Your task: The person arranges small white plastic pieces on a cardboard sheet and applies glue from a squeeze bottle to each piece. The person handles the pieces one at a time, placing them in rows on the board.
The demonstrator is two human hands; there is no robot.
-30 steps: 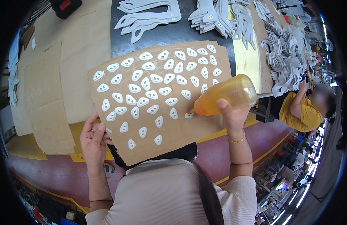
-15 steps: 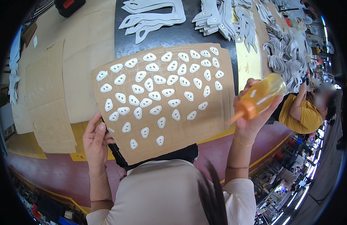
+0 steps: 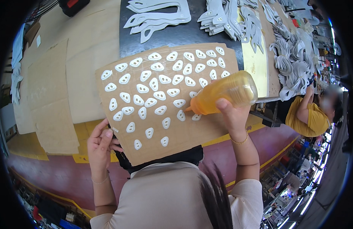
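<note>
My left hand (image 3: 101, 145) pinches the lower left edge of a cardboard sheet (image 3: 201, 131), thumb on top. Many small white rounded pieces, each with two holes, lie spread over the sheet, among them one white piece (image 3: 166, 123) near its lower middle. In my right hand (image 3: 234, 118) is a clear squeeze bottle (image 3: 226, 91) of amber liquid with an orange cap and nozzle. The bottle lies tilted over the right half of the sheet, its nozzle tip close to a white piece (image 3: 181, 115); whether they touch I cannot tell. Bottle and hand hide some pieces.
Grey cut-out parts (image 3: 157, 17) lie on the black tabletop (image 3: 138, 47) beyond the sheet. More stacked grey parts (image 3: 218, 19) stand right of them, with bundles (image 3: 295, 70) farther right. Brown cardboard (image 3: 48, 95) covers the left table. A person in yellow (image 3: 310, 116) sits at right.
My right hand has brought the bottle leftward over the sheet, and its nozzle now reaches the white pieces. My left hand keeps its hold on the sheet's edge.
</note>
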